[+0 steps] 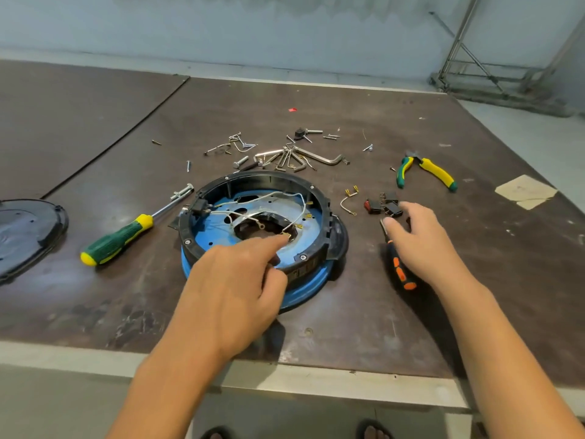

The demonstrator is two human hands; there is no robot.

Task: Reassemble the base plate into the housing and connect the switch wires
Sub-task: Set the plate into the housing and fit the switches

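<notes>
A round black plastic housing point(313, 198) lies near the middle of a dark brown work table point(348, 312), sitting on a blue rim. Inside it lies the blue metal base plate point(205, 239) with a wide central opening, and thin white switch wires point(297, 201) with brass terminals run across the plate. The left hand point(234, 289) reaches over the near rim of the housing. Its index finger is stretched out with the tip at a brass terminal point(286, 236) beside the opening, and the other fingers are curled under; whether it pinches the terminal cannot be told. The right hand point(424, 242) is just to the right of the housing, fingers loosely spread and holding nothing, above a black and orange screwdriver handle point(400, 272). Its fingertips are near a cluster of small black rocker switches point(384, 206), one with a red button. Behind the housing lie steel hex keys point(294, 158) and scattered screws. A green and yellow screwdriver point(117, 240) lies to the left, and yellow and green pliers point(425, 172) lie further right.
</notes>
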